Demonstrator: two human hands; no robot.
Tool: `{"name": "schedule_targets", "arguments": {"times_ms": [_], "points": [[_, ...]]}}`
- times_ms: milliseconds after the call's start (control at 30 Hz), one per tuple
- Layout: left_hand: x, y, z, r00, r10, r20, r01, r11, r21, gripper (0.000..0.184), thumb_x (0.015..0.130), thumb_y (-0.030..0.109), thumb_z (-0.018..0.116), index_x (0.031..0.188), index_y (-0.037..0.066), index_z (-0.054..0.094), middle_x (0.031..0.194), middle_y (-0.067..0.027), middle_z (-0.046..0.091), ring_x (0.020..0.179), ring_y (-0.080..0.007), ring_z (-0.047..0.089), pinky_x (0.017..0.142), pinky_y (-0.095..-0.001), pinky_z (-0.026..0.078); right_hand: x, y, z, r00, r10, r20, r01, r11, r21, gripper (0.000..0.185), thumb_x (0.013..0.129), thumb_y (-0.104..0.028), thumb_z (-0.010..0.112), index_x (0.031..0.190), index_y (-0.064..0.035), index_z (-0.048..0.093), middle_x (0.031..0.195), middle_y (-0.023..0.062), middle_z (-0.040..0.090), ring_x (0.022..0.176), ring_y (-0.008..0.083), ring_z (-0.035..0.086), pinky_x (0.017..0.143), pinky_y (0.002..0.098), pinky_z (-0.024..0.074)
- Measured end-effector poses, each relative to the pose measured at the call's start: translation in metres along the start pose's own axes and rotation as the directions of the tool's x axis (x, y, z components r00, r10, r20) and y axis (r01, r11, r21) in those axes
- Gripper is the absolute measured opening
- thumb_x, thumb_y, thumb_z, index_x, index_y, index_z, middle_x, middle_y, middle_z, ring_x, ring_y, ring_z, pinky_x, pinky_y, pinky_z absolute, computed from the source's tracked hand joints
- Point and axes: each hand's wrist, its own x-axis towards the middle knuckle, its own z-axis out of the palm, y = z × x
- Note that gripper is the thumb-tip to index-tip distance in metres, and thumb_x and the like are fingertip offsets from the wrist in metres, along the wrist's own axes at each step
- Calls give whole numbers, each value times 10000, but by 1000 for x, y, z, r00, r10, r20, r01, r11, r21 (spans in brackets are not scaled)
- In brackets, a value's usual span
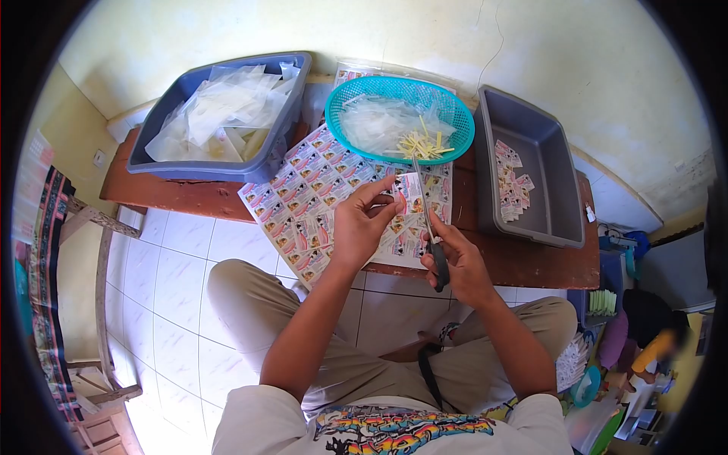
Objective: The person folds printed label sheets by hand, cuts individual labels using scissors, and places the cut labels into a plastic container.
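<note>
While the left hand (370,221) pinches a small printed piece (410,196) between thumb and fingertips, the right hand (464,264) is closed around the black handles of the scissors (438,267). The piece is held up over the front part of the brown bench (523,267), near the middle of its front edge, above a large printed sheet (303,189). The blades stand just beside the right side of the piece; if they touch it, I cannot tell.

In my judgement, a cut could run crooked into the print, because the piece is pinched only at its left side and can bend. If it slipped, the fingertips would be near the blades. The sheet hangs over the front edge, so a knee (233,279) could drag it.

Behind the hands, toward the far edge, a turquoise basket (464,125) holds clear plastic pieces (371,125) and yellow strips (421,145). Its near rim could obstruct the scissors if they went further forward. Toward the left end is a blue-grey tub (197,171), heaped with translucent sheets (220,106). Toward the right end, a grey tray (550,182) carries more printed pieces (506,158); its raised wall stands between them and the right hand.
</note>
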Motion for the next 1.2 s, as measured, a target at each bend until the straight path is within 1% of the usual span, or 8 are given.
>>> {"name": "schedule_targets", "arguments": {"times_ms": [400, 600, 700, 767, 800, 867, 1100, 1200], "points": [[0, -1, 0, 1000, -14, -1, 14, 1000, -10, 507, 923, -51, 782, 1409, -56, 639, 1326, -133, 679, 1092, -168, 711, 961, -293, 617, 0, 0, 0, 1000, -13, -2, 13, 999, -43, 822, 950, -27, 790, 1658, -99, 380, 1224, 42, 494, 803, 75, 590, 598, 242, 553], [1, 0, -6, 999, -15, -37, 15, 1000, -12, 508, 922, -37, 793, 1407, -55, 642, 1208, -128, 736, 1064, -147, 708, 927, -285, 606, -2, -2, -4, 999, 35, -19, -35, 999, 22, 806, 948, -17, 788, 1649, -97, 399, 1248, 43, 506, 845, 77, 597, 600, 223, 561], [0, 6, -10, 999, -8, -45, 7, 1000, -25, 508, 925, -30, 794, 1408, -53, 641, 1139, -116, 752, 1029, -137, 709, 912, -277, 598, -4, -3, -12, 997, 71, -6, -71, 992, -106, 802, 925, -76, 828, 1629, -97, 445, 1201, 61, 535, 869, 93, 603, 675, 271, 577], [-1, 7, -11, 999, -13, -52, 12, 1000, -17, 492, 934, -28, 784, 1404, -53, 642, 1129, -110, 751, 1001, -132, 709, 908, -272, 598, -2, 11, -21, 1000, -13, -7, 8, 883, -469, 793, 883, -161, 874, 1587, -86, 515, 1136, 100, 569, 889, 148, 622, 794, 346, 577], [-1, 7, -12, 998, -15, -53, 14, 1000, -18, 492, 934, -28, 784, 1404, -53, 642, 1129, -110, 751, 1001, -132, 709, 908, -272, 598, -2, 9, -20, 1000, -11, -7, 6, 883, -469, 793, 883, -161, 874, 1587, -86, 515, 1136, 100, 569, 889, 148, 622, 794, 346, 577], [-1, 7, -12, 998, -51, -48, 50, 998, -29, 479, 943, -26, 774, 1404, -51, 643, 1116, -102, 750, 1002, -124, 705, 903, -272, 597, -3, 4, -19, 998, 31, -54, -60, 712, -700, 792, 839, -207, 897, 1546, -77, 564, 1094, 142, 597, 925, 236, 647, 890, 401, 550], [4, -3, -7, 999, 2, -37, -4, 998, -62, 446, 959, -23, 756, 1396, 6, 670, 1033, -90, 751, 932, -97, 709, 833, -240, 585, 6, 33, -31, 989, -139, -40, 35, 499, -866, 734, 816, -56, 815, 1512, -77, 581, 1238, 190, 594, 1045, 389, 675, 925, 465, 566], [5, -1, -5, 1000, -27, -7, 26, 999, -24, 453, 967, -31, 739, 1408, -48, 639, 1103, -99, 751, 1008, -119, 704, 904, -276, 596, 12, 34, -31, 990, -127, -55, 5, 435, -900, 720, 819, -35, 776, 1509, -94, 576, 1278, 192, 579, 1097, 412, 673, 949, 485, 574]]}}
